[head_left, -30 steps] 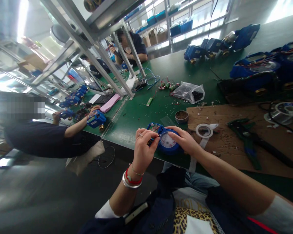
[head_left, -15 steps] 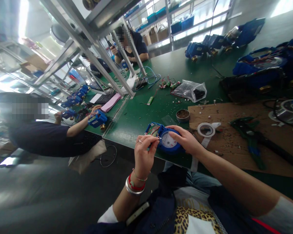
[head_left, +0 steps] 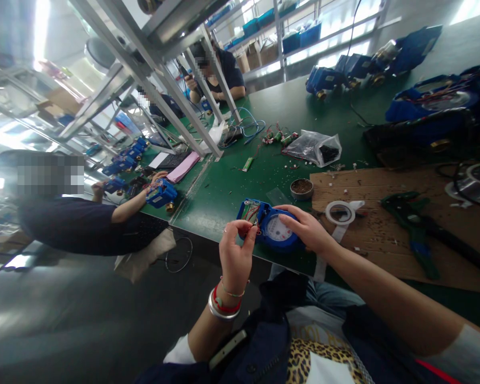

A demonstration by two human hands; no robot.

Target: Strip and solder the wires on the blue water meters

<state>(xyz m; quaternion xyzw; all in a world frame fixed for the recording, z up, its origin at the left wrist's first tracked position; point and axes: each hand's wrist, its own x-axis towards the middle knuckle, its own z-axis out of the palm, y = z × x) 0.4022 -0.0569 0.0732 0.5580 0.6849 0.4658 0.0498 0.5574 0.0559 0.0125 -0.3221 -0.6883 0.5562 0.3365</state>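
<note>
A blue water meter (head_left: 279, 228) with a round white dial lies at the front edge of the green bench. Its attached square box is uncovered, showing a green circuit board (head_left: 249, 210) and thin wires. My right hand (head_left: 310, 230) grips the meter's round body from the right, thumb over the dial's edge. At the box's near side, my left hand (head_left: 237, 248) pinches thin reddish wires (head_left: 257, 229) between thumb and forefinger. The wire ends are too small to make out.
A round tin (head_left: 302, 188), a tape roll (head_left: 340, 213) and a green-handled tool (head_left: 414, 229) lie right of the meter, partly on cardboard (head_left: 368, 197). Behind are a plastic bag (head_left: 314, 148) and a small circuit board (head_left: 248, 164). A co-worker (head_left: 76, 224) sits at left.
My left fingers have shifted slightly at the box's near edge, still pinching the wires. My right hand keeps its hold on the meter. The whole view has moved a little.
</note>
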